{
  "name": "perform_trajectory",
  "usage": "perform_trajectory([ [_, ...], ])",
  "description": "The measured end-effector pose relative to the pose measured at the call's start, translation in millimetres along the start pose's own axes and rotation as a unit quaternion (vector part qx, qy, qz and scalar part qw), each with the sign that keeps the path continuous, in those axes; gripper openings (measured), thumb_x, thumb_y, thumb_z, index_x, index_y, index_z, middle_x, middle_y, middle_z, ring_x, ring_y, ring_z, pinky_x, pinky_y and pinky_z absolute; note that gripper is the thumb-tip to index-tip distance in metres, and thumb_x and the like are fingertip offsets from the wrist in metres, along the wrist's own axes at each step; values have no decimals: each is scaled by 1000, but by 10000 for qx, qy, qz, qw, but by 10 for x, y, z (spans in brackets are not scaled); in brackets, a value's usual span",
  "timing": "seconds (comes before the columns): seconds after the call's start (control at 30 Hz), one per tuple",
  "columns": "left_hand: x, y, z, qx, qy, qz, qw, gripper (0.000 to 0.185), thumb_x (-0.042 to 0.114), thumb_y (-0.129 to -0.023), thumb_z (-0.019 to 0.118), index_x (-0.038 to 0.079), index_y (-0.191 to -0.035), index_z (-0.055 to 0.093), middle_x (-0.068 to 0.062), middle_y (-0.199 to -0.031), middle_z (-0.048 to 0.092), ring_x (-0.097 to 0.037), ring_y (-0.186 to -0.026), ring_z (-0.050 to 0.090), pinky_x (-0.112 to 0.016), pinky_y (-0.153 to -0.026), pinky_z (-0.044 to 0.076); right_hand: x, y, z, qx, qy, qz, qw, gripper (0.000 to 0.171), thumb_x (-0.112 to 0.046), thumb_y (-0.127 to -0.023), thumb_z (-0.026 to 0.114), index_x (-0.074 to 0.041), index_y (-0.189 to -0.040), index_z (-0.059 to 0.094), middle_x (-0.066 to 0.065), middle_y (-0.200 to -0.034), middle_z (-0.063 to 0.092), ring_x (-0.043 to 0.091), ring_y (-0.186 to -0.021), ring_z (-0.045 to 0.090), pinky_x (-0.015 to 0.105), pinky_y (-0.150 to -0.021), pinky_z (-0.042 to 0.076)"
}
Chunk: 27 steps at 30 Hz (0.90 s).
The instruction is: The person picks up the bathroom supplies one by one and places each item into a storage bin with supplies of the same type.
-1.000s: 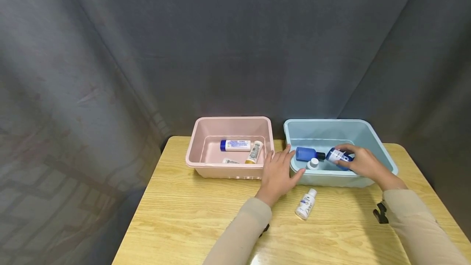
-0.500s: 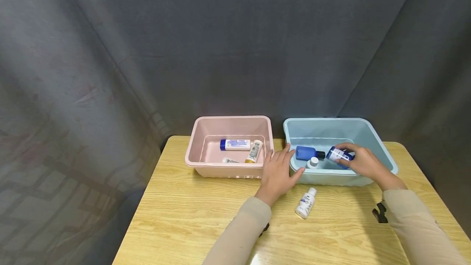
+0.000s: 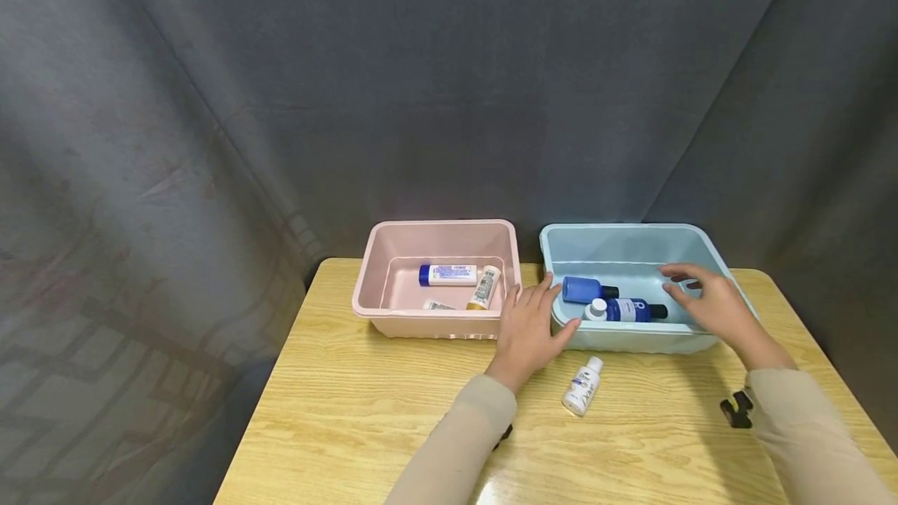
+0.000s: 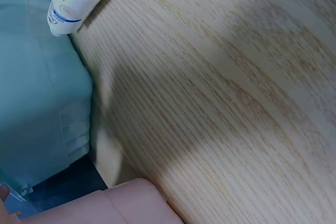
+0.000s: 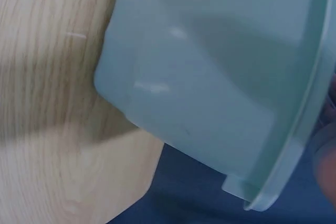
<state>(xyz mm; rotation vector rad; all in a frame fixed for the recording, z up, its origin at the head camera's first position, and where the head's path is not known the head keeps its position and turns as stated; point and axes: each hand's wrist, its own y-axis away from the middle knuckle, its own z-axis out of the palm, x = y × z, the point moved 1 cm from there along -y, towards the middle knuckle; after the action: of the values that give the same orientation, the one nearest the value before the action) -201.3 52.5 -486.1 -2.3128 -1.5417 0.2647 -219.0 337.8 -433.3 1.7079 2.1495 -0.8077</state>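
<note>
My right hand [image 3: 715, 306] hovers over the right side of the blue bin [image 3: 631, 341], thumb and fingers apart around nothing. Inside that bin a dark blue bottle with a black cap [image 3: 629, 310] lies on its side. A brighter blue bottle [image 3: 582, 290] lies behind it, and a white-capped bottle [image 3: 596, 310] is at the front left corner. My left hand [image 3: 528, 333] rests with spread fingers at the facing rims of the blue bin and the pink bin [image 3: 435, 326]. On the table before the blue bin lies a small white Dove bottle [image 3: 582, 386], also visible in the left wrist view.
The pink bin holds a white tube with a blue cap [image 3: 449, 275], a white tube with a yellow cap [image 3: 484, 288] and a partly hidden white item [image 3: 439, 305]. Both bins stand at the back of the wooden table [image 3: 351, 427], before a grey curtain [image 3: 449, 84].
My right hand has let go of the dark blue bottle, which now lies flat in the blue bin, and has drawn back to the right. The left hand has stayed put.
</note>
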Motion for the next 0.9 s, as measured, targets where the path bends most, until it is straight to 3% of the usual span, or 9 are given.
perform_trajectory([
  [0.37, -8, -9, 8, -12, -50, 0, 10000, 67, 69, -97, 31, 26, -146, 47, 6, -155, 39, -9, -130, 47, -40, -117, 23, -155, 72, -71, 122, 66, -332, 9994, 33, -7, -92, 69, 4, -123, 63, 27, -113, 63, 43, -105, 57, 63, -88, 43],
  [0.43, -8, -11, 12, -22, -40, 0, 10000, 67, 69, -97, 31, 26, -146, 47, 6, -155, 39, -9, -130, 47, -40, -117, 23, -193, 97, -69, 236, 109, -542, 9982, 33, -5, -90, 71, 2, -121, 64, 25, -111, 64, 39, -102, 58, 54, -88, 46],
  [0.5, -8, -12, 16, -39, -31, -1, 10000, 68, 69, -97, 30, 26, -146, 47, 6, -156, 39, -9, -130, 47, -40, -117, 23, -231, 122, -62, 377, 132, -774, 9962, 33, -3, -88, 73, 1, -120, 65, 21, -109, 66, 33, -98, 59, 38, -89, 48],
  [0.6, -6, -13, 13, -33, -27, -2, 10000, 67, 69, -97, 31, 26, -146, 47, 6, -156, 38, -9, -130, 47, -40, -117, 24, -284, 163, -45, 586, 110, -1077, 9924, 36, 1, -83, 76, -1, -118, 67, 17, -107, 67, 21, -94, 58, 15, -83, 41],
  [0.67, -5, -14, 8, -1, -38, 0, 10000, 67, 69, -97, 32, 26, -146, 47, 6, -155, 39, -9, -130, 47, -40, -117, 24, -321, 194, -37, 697, 85, -1210, 9902, 38, 3, -81, 78, -3, -117, 68, 14, -106, 67, 11, -92, 56, 7, -82, 35],
  [0.8, -3, -15, 2, 65, -36, 22, 10000, 67, 68, -97, 32, 25, -146, 48, 6, -155, 40, -10, -129, 48, -40, -116, 25, -391, 272, -29, 883, 130, -1343, 9869, 42, 4, -76, 81, -5, -115, 69, 12, -105, 68, -1, -92, 51, 3, -81, 34],
  [0.9, -4, -14, 5, 71, -26, 27, 10000, 67, 68, -97, 32, 25, -145, 49, 6, -155, 40, -10, -129, 49, -40, -116, 25, -432, 331, -8, 1028, 108, -1437, 9842, 43, 6, -73, 82, -5, -112, 70, 11, -103, 68, -2, -91, 51, 4, -82, 34],
])
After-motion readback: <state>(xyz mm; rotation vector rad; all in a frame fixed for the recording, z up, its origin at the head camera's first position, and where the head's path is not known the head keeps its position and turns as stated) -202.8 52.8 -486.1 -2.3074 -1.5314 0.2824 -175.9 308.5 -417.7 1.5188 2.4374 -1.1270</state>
